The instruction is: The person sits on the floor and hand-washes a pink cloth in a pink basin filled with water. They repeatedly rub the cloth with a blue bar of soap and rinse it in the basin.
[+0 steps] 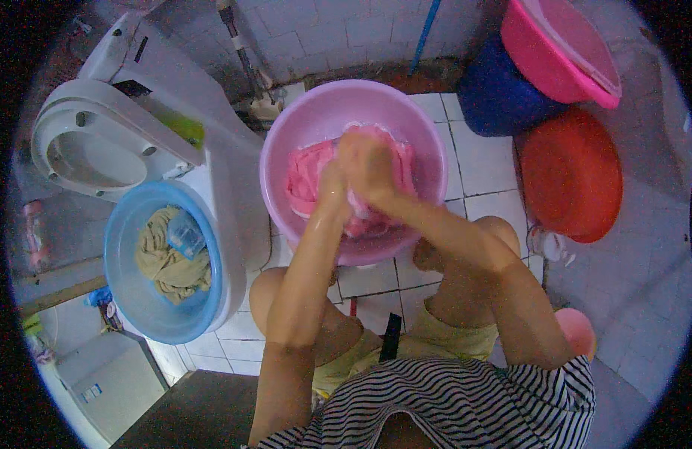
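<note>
Both of my hands are together over a wide pink-purple plastic basin [318, 115] on the tiled floor in front of me. Wet pink cloth [309, 182] with some white edging lies bunched inside it. My left hand [332, 185] grips the cloth on the left. Beside and slightly above it in the picture, my right hand [371, 165] is closed on the same cloth, its fingers blurred by motion. The hands hide the middle of the cloth. Whether there is water in the basin, I cannot tell.
Left, a blue basin [119, 269] with tan cloth [175, 275] and a clear bluish plastic item [186, 233] rests on a white fixture [231, 224] with a raised lid [99, 146]. Right, a bright pink basin [548, 62] tops a dark blue bucket [489, 92]; a red basin [570, 174] leans nearby.
</note>
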Demonstrator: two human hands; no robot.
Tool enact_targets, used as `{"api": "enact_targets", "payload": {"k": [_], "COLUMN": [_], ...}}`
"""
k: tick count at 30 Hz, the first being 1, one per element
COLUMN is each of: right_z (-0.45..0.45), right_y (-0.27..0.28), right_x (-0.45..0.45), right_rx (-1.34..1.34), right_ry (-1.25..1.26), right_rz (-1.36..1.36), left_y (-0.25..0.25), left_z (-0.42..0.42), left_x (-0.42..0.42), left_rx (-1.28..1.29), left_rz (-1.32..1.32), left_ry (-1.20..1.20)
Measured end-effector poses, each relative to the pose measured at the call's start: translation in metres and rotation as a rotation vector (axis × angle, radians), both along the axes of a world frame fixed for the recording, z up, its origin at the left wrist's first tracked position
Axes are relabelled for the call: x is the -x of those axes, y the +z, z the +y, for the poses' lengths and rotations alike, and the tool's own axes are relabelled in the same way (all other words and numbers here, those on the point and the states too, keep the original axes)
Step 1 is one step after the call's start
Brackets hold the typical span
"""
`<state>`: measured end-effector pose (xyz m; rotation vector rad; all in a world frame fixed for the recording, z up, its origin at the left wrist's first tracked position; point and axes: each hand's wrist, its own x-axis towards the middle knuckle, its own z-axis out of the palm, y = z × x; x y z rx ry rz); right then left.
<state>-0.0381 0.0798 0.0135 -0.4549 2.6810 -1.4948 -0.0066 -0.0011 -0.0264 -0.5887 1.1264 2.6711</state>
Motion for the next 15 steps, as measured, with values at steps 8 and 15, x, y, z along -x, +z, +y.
{"api": "enact_targets", "payload": {"k": [8,15], "right_z": [0.013,0.033], "right_y": [0.006,0.010], "right_x": [0.026,0.002], "right_rx": [0.193,-0.084], "right_ry": [-0.019,0.566], "right_rz": [-0.022,-0.142], "left_y": [0.056,0.096], "left_z": [-0.017,-0.059], "left_x": [-0.005,-0.008], "left_rx": [-0.053,-0.124], "left_rz": [-0.127,0.031], "left_ry": [0.001,0.186]}}
